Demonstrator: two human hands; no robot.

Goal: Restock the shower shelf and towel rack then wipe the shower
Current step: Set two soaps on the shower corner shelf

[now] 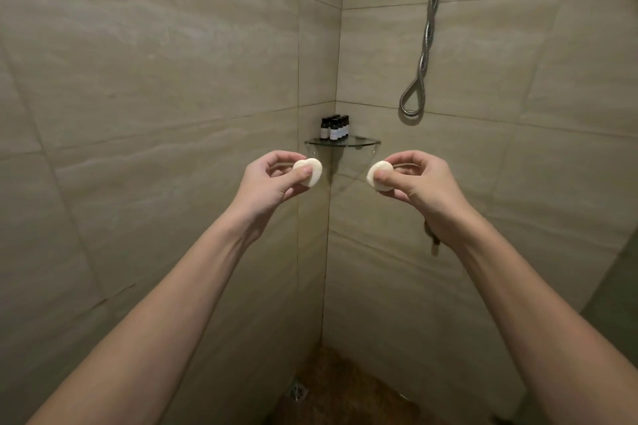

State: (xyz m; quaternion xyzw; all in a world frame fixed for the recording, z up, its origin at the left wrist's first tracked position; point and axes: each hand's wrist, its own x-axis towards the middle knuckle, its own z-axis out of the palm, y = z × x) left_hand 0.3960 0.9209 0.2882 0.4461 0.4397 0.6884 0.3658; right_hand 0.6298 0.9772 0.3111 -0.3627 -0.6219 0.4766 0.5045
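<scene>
While L hand pinches 1 soap, R hand pinches 2nd soap.

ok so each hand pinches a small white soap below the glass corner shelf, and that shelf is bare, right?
Not bare: the head view shows small dark bottles with pale labels clustered at the back of the clear glass corner shelf. Rest holds: left hand pinches a white heart-shaped soap, right hand a white round soap, both below it.
</scene>
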